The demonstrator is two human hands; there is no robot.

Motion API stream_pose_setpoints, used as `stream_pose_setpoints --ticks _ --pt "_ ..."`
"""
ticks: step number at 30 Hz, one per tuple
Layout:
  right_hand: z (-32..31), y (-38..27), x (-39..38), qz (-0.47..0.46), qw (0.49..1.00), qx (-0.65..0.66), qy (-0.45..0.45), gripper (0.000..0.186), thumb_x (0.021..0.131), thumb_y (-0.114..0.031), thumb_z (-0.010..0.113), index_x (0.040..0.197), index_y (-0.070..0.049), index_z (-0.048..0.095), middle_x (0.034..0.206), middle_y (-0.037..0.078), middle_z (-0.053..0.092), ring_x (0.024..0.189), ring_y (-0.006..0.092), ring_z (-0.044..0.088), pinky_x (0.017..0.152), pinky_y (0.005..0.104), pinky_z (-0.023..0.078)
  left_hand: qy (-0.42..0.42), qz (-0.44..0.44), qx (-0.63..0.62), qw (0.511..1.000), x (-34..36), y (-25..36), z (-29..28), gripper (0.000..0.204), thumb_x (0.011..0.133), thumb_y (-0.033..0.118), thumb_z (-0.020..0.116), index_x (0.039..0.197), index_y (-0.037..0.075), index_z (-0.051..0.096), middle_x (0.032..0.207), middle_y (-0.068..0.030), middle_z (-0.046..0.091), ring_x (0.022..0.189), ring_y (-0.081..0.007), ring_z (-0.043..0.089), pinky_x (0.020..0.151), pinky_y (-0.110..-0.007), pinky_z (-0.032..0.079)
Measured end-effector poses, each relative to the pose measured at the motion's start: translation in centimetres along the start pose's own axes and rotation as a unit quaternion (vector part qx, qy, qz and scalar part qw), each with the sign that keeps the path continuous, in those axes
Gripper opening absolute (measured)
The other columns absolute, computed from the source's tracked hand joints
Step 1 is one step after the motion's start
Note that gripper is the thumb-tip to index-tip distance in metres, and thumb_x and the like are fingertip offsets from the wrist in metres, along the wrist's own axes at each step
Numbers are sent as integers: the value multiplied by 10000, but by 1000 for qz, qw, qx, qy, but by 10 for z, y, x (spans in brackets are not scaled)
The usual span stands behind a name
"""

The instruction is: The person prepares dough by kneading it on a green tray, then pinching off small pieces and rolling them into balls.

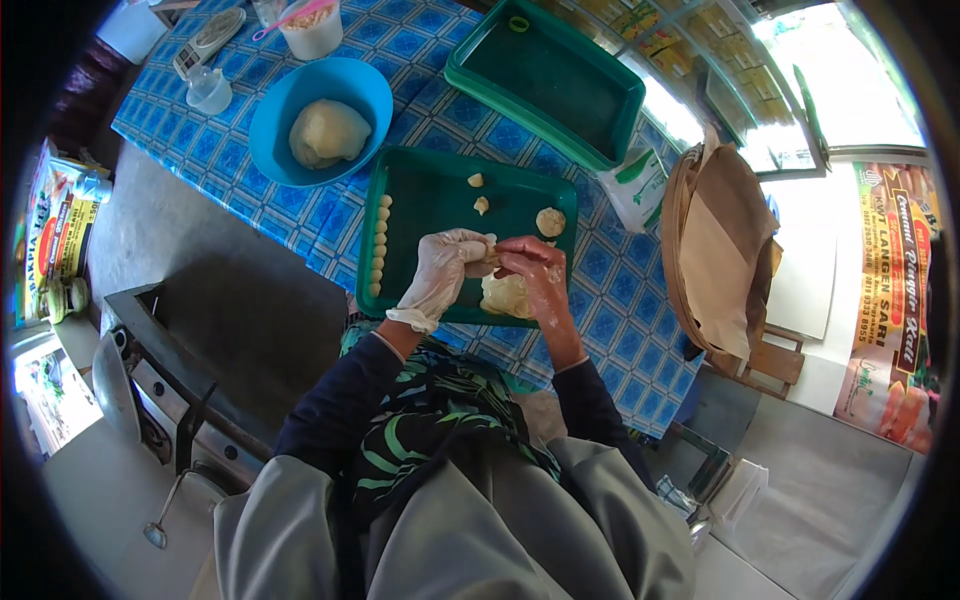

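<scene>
My left hand [438,275], in a thin whitish glove, and my right hand [541,283], bare with white smears, meet over a green tray [425,175]. Between their closed fingertips is a small piece of dough [491,256], partly hidden. Under my right hand a large lump of dough [506,296] lies at the tray's near side. Along the left wall runs a row of several small dough balls [379,250]. Farther in are a small dough piece [475,180] and another beside it. A rounder, speckled ball [550,222] sits near the right wall.
Beyond the tray, a blue bowl [265,150] holds a big dough mass. Stacked green trays [545,85] stand at the back, with a white plastic bag [636,190] beside them. Right is a paper-lined woven tray [715,250]. A white tub [313,38] and kitchen scale [210,40] stand far left.
</scene>
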State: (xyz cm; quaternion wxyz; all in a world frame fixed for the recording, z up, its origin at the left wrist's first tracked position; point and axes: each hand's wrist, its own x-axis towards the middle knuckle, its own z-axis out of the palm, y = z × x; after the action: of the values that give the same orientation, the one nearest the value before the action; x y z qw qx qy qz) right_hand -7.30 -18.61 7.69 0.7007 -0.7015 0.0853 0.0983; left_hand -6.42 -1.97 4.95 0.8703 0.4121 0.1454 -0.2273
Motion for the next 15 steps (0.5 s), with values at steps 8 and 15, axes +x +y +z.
stream_pose_setpoints --ticks 8,15 --pt "13 10 2 -63 982 -142 106 120 764 44 768 838 -2 686 781 40 647 663 90 622 554 237 488 50 37 -5 998 1 -12 5 162 916 6 602 1010 -118 643 964 -177 691 826 -223 703 815 -344 593" --pt "20 34 10 -133 978 -53 153 123 780 51 710 898 17 701 812 49 633 677 123 645 585 253 522 126 144 -111 975 -13 -30 40 361 967 90 560 1286 -81 553 1119 -163 685 1085 -173 629 955 -273 510"
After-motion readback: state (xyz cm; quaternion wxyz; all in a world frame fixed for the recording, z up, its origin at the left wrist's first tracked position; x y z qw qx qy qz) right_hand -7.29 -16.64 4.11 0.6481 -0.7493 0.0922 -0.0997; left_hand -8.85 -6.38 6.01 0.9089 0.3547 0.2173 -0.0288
